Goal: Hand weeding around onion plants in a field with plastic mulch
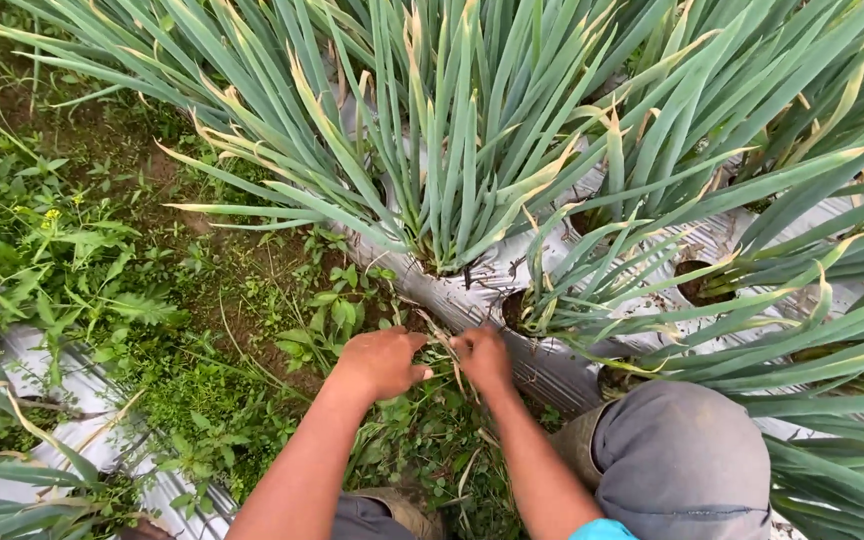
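My left hand (380,362) is closed around thin dry stems and weeds at the edge of the silver plastic mulch (542,368). My right hand (482,358) is next to it, fingers pinched on the same bunch of dry stalks (440,345). Both hands work low at the foot of a clump of green onion plants (442,150) that grow through holes in the mulch. My bent knee in grey trousers (682,460) is at the lower right.
Weeds and small leafy plants (152,300) cover the soil furrow on the left. A second strip of silver mulch (72,420) lies at the lower left. More onion clumps (752,200) crowd the right side, with planting holes (697,285) in the plastic.
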